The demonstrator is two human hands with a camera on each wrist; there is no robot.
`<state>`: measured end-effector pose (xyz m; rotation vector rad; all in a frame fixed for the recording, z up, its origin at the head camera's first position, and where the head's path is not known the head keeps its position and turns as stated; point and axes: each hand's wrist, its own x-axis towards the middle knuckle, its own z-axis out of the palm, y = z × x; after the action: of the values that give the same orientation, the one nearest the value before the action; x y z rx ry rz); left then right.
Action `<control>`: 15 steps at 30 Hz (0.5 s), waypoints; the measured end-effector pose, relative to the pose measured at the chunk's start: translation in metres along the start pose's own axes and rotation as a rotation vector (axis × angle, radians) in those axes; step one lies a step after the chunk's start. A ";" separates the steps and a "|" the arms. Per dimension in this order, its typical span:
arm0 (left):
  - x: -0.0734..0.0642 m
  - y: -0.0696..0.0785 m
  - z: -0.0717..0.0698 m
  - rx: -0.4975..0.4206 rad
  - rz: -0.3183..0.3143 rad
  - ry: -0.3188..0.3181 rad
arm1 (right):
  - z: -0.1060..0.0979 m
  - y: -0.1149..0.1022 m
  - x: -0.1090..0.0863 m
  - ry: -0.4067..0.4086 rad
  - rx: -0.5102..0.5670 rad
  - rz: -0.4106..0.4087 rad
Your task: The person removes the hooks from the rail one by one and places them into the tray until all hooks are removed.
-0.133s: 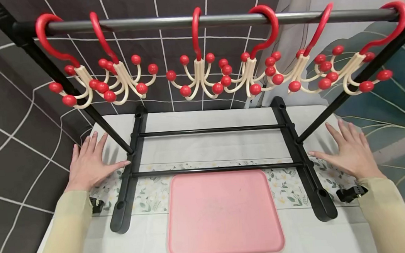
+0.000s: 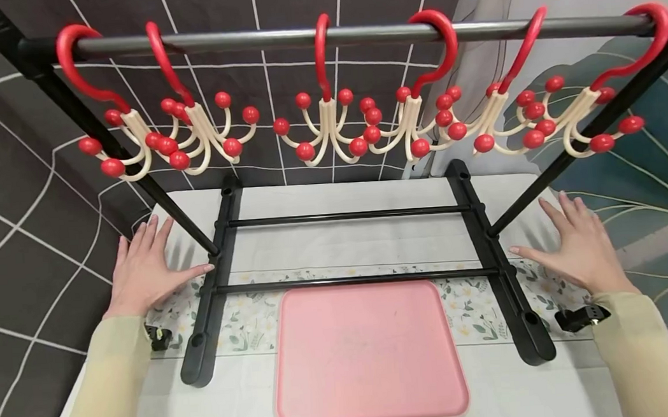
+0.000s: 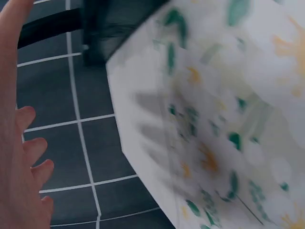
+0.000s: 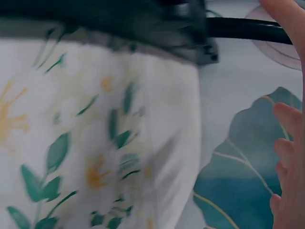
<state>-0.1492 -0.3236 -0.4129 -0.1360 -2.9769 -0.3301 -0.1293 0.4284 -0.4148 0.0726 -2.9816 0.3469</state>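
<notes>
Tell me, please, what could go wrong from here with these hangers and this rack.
The multi-arm hangers right of centre overlap in the head view, so they might tangle if one is lifted. Their red hooks loop over the top bar, so a knock could set them swinging. The left hand and right hand are close beside the black rack, so either might nudge it.

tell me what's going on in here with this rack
A person has a left hand and a right hand at either side of a black rack, thumbs pointing inward, holding nothing. Whether either thumb touches the rack is hard to tell. Six red-hooked hangers hang from its top bar. A pink tray lies on the table, toward the person.
</notes>
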 end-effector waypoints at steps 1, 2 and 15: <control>0.001 0.001 -0.001 -0.017 0.010 0.020 | -0.004 -0.002 0.000 0.010 0.022 0.010; 0.002 0.003 -0.003 -0.040 0.019 0.043 | -0.009 -0.004 0.000 0.020 0.050 0.023; 0.009 0.035 -0.017 -0.622 -0.123 0.286 | -0.081 -0.053 0.006 0.570 0.489 0.239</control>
<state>-0.1517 -0.2927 -0.3873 0.0305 -2.5081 -1.1714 -0.1208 0.3959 -0.3238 -0.2851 -2.2887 0.9394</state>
